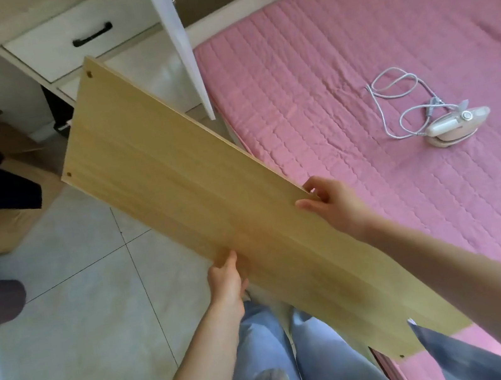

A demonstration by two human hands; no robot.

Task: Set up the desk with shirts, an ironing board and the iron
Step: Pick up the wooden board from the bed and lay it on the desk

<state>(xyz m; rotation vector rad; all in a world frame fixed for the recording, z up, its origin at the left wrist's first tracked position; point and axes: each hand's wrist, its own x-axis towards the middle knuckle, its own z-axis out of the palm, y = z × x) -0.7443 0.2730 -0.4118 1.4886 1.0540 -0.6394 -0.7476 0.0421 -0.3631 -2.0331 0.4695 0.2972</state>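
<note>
**Long board, two-handed carry**

You are gripping the wooden board with your left hand curled on its lower-left edge and your right hand pinching the opposite edge. It is looking stiff, smooth and probably fairly light; keep holding both long edges. Its long axis is running from upper left to lower right of the frame. The iron is lying on the pink bed, right of centre.
</note>
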